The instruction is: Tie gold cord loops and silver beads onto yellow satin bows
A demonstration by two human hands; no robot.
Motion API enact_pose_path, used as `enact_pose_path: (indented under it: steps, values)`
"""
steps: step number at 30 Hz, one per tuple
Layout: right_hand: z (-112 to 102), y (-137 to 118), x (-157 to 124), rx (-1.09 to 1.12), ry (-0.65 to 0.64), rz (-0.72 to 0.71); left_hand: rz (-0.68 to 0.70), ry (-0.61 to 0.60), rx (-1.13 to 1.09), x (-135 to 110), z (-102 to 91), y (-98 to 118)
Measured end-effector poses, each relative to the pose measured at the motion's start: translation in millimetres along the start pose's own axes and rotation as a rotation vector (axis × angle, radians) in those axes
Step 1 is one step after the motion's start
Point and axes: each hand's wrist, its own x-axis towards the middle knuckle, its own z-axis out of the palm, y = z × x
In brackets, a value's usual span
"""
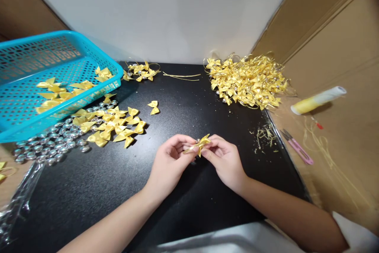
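Note:
Above the near middle of the black table, my left hand (174, 158) and my right hand (223, 158) meet around one yellow ribbon bow (203, 142). The right thumb and fingers pinch the bow at its right side. On the left, thumb and forefinger close on its other side, where a thin gold cord (191, 149) runs along the fingertips. A small silver bell or bead (198, 141) peeks out behind the bow, mostly hidden. A loose pair of bow loops (153, 107) lies on the table beyond my left hand.
At left a blue basket (114, 63) holds bows; loose bows (118, 124) and silver beads (59, 142) lie beside it. Finished-looking corded bows (245, 81) are heaped back right. Pink-handled snips (299, 150), cord scraps (266, 135) and a yellow-white roll (318, 100) sit at right.

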Motion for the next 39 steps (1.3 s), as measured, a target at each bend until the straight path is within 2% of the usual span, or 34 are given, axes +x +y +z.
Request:
enact_pose_path:
  steps: [7, 9, 11, 13, 15, 19, 22, 25, 30, 33, 36, 39]
  values:
    - [-1, -2, 1, -0.063, -0.021, -0.051, -0.058, 0.009, -0.079, 2, -0.4, 2]
    - [-3, -6, 1, -0.134, -0.013, -0.113, -0.054, 0.018, -0.076, 3, -0.7, 2]
    - [-6, -11, 0, -0.254, 0.019, -0.254, -0.019, 0.043, -0.052, 3, -1.5, 0]
    - [-9, -16, 0, -0.411, 0.039, -0.435, 0.056, 0.063, 0.018, 3, -2.8, -3]
    - [-10, -20, -1, -0.565, 0.040, -0.555, 0.187, 0.063, 0.156, 1, -4.4, -6]
    - [-10, -20, 0, -0.715, 0.012, -0.572, 0.489, 0.027, 0.476, -4, -7.3, -9]
    - [-10, -17, 2, -0.705, -0.019, -0.535, 0.557, 0.008, 0.569, -5, -7.4, -9]
    - [-9, -15, 2, -0.681, -0.043, -0.513, 0.483, -0.003, 0.523, -4, -5.7, -7]
    - [-10, -14, -1, -0.581, -0.039, -0.589, 0.176, -0.015, 0.314, 3, -5.8, -5]
    - [-14, -13, -3, -0.461, 0.014, -0.566, 0.022, -0.013, 0.219, 10, -8.4, -6]
    - [-15, -13, -3, -0.259, -0.001, -0.450, -0.053, -0.048, 0.133, 13, -10.2, -7]
    - [-12, -16, -1, -0.028, -0.081, -0.237, -0.086, -0.069, 0.071, 14, -9.7, -7]
